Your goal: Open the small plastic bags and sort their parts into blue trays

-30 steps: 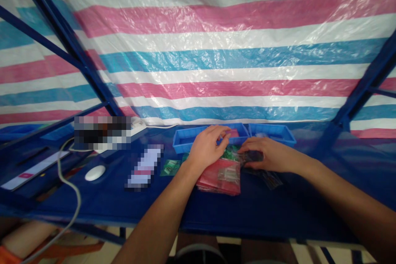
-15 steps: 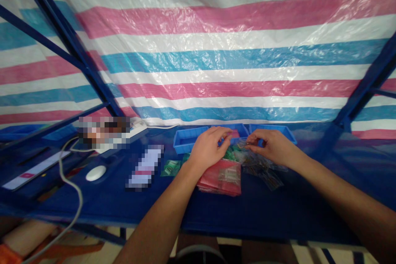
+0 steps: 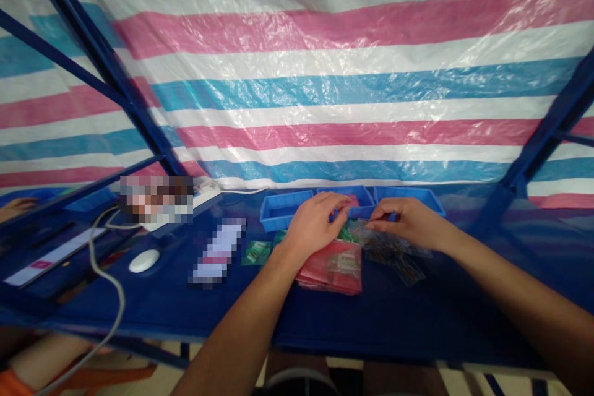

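My left hand (image 3: 315, 221) hovers over the red plastic packets (image 3: 331, 269), its fingers curled in towards the thumb. Whatever its fingertips hold, if anything, is too small to make out. Across from it, my right hand (image 3: 411, 221) pinches at the edge of a clear plastic bag (image 3: 364, 227). Below the right hand lies a heap of clear bags (image 3: 394, 253) with thin dark pieces inside. Green packets (image 3: 348, 233) show between the hands, and another green packet (image 3: 257, 252) lies left of my left forearm.
Three blue bins (image 3: 281, 210) line the back of the blue table (image 3: 394, 322); the middle one holds something pink. To the left are a blurred-out phone-like object (image 3: 218, 252), a white oval object (image 3: 143, 260) and a white cable (image 3: 119, 297). Another person's hand (image 3: 21, 205) shows at far left.
My hands stay nearly in place; the right fingertips have dipped slightly and the left fingers have shifted a little right. Another person's hand has appeared at far left.
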A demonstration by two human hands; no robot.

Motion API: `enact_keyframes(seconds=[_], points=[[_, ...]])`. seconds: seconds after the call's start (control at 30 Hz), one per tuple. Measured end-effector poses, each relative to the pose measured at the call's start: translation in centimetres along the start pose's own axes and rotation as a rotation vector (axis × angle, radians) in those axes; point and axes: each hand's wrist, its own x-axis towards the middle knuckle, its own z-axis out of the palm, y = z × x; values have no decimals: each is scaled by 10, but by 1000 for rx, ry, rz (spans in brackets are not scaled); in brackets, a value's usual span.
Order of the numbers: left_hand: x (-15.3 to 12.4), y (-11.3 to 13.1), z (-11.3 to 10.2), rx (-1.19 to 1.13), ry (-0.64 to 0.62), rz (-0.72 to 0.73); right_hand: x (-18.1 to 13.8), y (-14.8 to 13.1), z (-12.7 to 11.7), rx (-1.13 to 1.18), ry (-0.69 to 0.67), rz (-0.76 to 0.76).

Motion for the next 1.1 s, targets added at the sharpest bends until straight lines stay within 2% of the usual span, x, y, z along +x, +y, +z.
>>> enact_keyframes(seconds=[0.27, 0.33, 0.43, 0.53, 0.67, 0.77, 1.1], points=[[0, -1, 1, -2, 0, 6, 0, 4, -4, 14, -28, -9], [0, -1, 1, -1, 2, 4, 1, 4, -3, -2, 5, 18], [0, 0, 1, -25, 3, 14, 2, 2, -1, -10, 131, 80], [1, 2, 0, -81, 7, 13, 2, -4, 4, 115, 203, 121], [3, 6, -2, -200, -12, -24, 2, -14, 17, 398, 169, 88], [4, 8, -3, -273, -20, -56, 3, -21, 27, 525, 167, 60], [5, 8, -2, -337, -7, -84, 5, -25, 37, 675, 191, 38]])
